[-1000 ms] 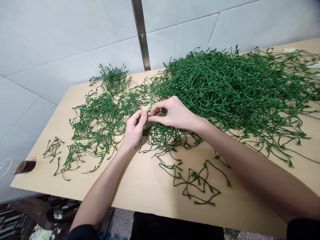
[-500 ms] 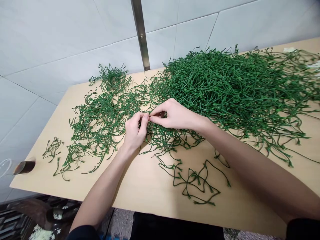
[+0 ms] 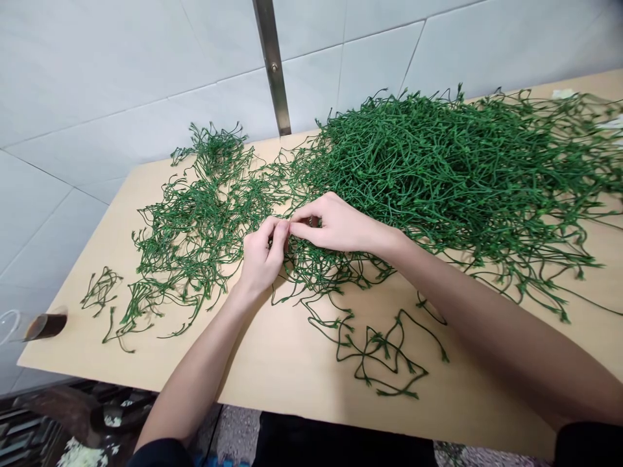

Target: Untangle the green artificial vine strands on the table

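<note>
Indoors, a pale wooden tabletop (image 3: 292, 363) stands against a white tiled wall (image 3: 97, 78) with a metal strip (image 3: 272, 65) running up it. Above the table's middle, the left hand (image 3: 260, 256) and right hand (image 3: 341, 224) meet fingertip to fingertip, each pinched narrow on a thin green plastic stem (image 3: 311, 269). The big stem pile (image 3: 462, 162) lies behind them to the right, a plastic cup (image 3: 29, 324) at the table's left edge.

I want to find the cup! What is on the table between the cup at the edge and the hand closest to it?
In the head view, green stems lie spread between the cup and the left hand.
</note>
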`<move>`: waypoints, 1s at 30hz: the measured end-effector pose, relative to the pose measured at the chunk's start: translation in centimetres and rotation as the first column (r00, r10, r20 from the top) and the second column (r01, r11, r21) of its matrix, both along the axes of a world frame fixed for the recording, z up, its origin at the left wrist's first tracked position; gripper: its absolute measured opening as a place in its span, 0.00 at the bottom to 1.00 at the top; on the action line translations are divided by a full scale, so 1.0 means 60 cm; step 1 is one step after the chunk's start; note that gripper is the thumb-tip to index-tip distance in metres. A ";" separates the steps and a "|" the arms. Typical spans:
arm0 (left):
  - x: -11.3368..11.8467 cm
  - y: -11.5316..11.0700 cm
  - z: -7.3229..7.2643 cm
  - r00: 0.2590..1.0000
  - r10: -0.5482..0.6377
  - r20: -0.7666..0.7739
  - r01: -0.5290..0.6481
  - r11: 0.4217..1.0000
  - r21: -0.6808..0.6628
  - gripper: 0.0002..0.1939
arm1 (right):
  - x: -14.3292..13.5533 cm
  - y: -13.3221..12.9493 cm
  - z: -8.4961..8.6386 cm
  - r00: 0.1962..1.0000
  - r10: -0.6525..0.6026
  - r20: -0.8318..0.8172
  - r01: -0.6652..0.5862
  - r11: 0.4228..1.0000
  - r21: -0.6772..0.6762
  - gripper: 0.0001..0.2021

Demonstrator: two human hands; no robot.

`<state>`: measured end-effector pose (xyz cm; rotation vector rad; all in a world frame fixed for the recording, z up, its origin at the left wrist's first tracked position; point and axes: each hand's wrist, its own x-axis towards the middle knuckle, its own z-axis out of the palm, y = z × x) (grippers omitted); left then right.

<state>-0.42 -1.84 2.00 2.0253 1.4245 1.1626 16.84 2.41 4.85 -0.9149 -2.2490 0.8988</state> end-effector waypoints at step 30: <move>0.001 0.017 0.003 0.891 0.033 0.453 0.099 0.960 -0.263 0.21 | -0.010 -0.004 0.001 0.965 -0.186 -0.184 0.181 0.982 -0.044 0.10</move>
